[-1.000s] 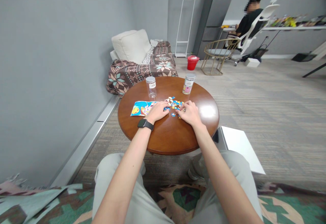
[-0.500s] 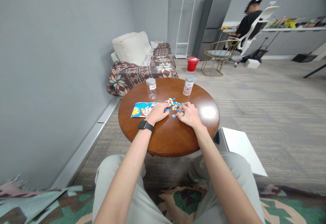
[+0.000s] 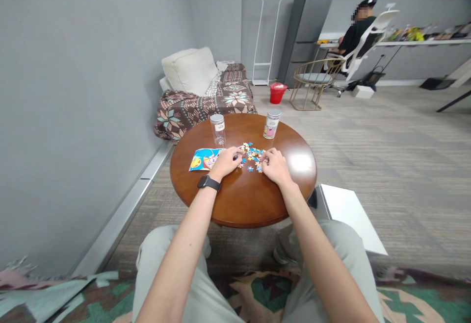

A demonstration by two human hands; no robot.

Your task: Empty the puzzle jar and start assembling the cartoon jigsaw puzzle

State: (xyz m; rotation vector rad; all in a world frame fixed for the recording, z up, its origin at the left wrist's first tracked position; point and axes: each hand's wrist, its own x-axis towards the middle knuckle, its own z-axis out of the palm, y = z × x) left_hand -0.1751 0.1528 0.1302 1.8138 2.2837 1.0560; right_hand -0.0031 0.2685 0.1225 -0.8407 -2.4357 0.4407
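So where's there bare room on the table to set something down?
The table is bare between the clear jar and printed jar, right of the right hand, and between the forearms. Puzzle pieces crowd the middle; the picture sheet lies by the left hand.

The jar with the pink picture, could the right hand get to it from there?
Probably yes: the right hand is by the puzzle pieces, the jar stands just beyond it on the table, and nothing seems to stand between.
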